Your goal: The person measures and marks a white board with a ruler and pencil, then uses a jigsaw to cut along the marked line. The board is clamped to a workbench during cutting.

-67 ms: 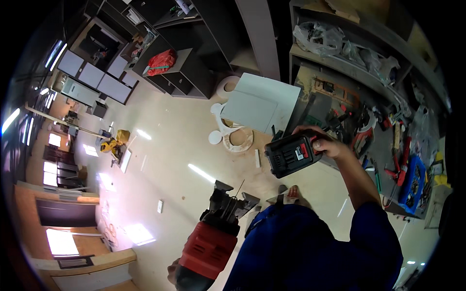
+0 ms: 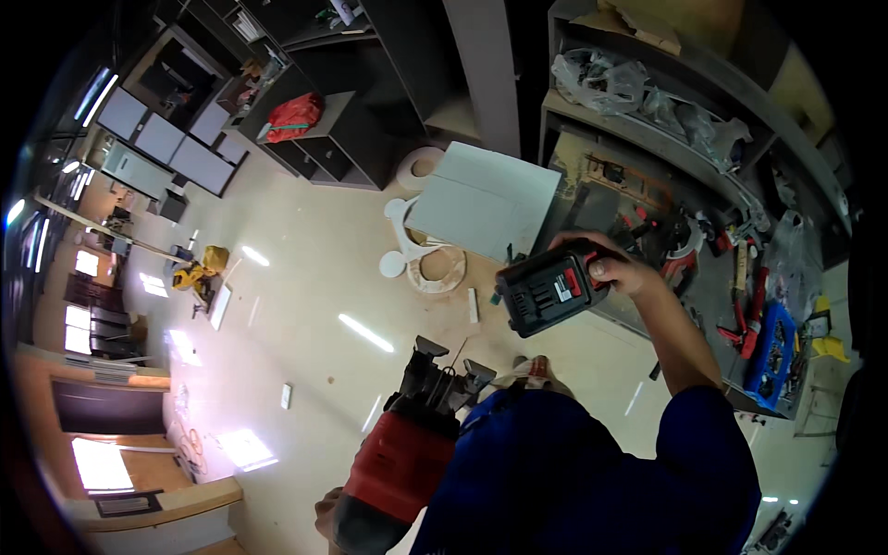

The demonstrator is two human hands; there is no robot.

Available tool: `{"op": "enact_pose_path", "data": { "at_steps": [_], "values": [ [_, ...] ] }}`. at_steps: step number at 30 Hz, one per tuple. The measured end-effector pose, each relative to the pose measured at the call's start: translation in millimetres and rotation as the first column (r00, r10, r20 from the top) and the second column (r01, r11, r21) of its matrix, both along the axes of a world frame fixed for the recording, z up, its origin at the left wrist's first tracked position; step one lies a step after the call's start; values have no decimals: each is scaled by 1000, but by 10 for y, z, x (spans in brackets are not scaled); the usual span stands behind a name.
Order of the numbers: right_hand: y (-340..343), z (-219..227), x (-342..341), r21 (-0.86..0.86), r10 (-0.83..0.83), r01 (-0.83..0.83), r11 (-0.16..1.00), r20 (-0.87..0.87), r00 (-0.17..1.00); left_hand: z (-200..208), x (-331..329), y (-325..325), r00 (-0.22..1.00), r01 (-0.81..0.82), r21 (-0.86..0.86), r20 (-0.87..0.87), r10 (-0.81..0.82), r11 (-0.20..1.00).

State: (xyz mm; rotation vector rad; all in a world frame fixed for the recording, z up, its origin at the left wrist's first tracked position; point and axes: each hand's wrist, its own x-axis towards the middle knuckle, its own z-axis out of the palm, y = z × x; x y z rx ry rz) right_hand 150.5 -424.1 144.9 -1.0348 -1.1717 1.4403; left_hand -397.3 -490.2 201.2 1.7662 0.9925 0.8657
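A black battery pack (image 2: 544, 294) with a red button is in my right hand (image 2: 615, 264). The thumb lies on top and the fingers go round its far edge. At the lower middle, a red and black jigsaw (image 2: 398, 462) points away from me, its thin blade (image 2: 460, 354) and metal base plate at the far end. My left hand (image 2: 326, 511) is wrapped round the jigsaw's body, mostly hidden behind it. The battery and the jigsaw are well apart.
To the right a workbench shelf carries pliers, red-handled cutters (image 2: 754, 314) and a blue crate (image 2: 775, 356) of small parts. Beyond the battery, white boards (image 2: 486, 199) and ring-shaped cutouts (image 2: 437, 268) lie by the floor. A dark cabinet (image 2: 347, 153) holds a red bag (image 2: 296, 117).
The view has shifted slightly, so the surroundings sit a little further left. Both hands keep their hold on the battery pack and the jigsaw.
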Motion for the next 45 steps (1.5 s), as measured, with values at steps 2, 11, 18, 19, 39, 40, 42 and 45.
{"op": "enact_pose_path", "data": {
  "at_steps": [2, 11, 18, 19, 39, 40, 42, 45],
  "values": [
    [13, -2, -40, -42, -96, 99, 994, 61, 994, -118, 69, 12, 997, 3, -40, 72, 0, 999],
    [-177, -379, -711, 12, -422, 430, 903, -176, 889, -49, 373, 472, 910, 68, -145, 414, -2, 987],
    [-259, -289, -1481, 255, -588, 626, 738, -213, 780, 621, 874, 1285, 556, 145, 132, 809, -191, 981],
    [-203, -168, -1676, 272, -598, 638, 721, -222, 770, 712, 853, 1376, 479, 148, 249, 828, -290, 957],
    [453, 1030, -2650, 956, -759, 291, 44, -157, 632, 1758, 1066, 1915, -254, -40, 150, 955, -155, 988],
    [491, 990, -2649, 957, -781, 288, 36, -153, 606, 1753, 1096, 1902, -252, -69, 143, 955, -156, 987],
    [550, 995, -2640, 960, -819, 279, 0, -160, 551, 1738, 1118, 1859, -128, -107, 240, 959, -253, 965],
    [529, 1016, -2591, 955, -802, 279, 101, -88, 591, 1744, 1210, 1777, -48, -189, 310, 945, -324, 932]
  ]
}}
